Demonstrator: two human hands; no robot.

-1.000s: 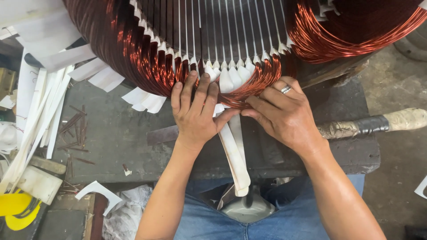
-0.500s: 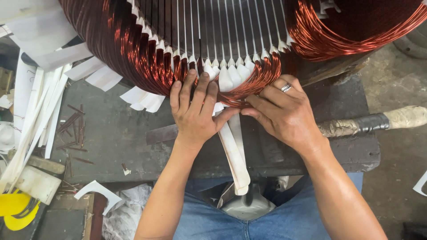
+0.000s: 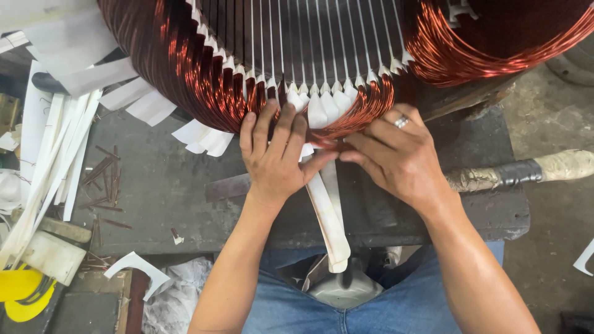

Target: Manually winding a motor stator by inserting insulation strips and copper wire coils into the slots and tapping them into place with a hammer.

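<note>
Insulating step on the stator winding. Left hand (image 3: 276,162) lies flat, fingers spread, pressing the copper coil (image 3: 204,93) at the stator's lower edge. Right hand (image 3: 396,158) pinches closed on a white paper strip (image 3: 328,216) hanging from the coil. Next likely needs a firm, even push into the slot.

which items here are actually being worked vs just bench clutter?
Being worked:
- left hand pressed on the copper winding
- right hand pinching the winding's lower edge
- long white insulation strip hanging between the hands

Lying about:
- loose white strips at left
- yellow object
- wrapped handle at right
- paper scrap
</note>
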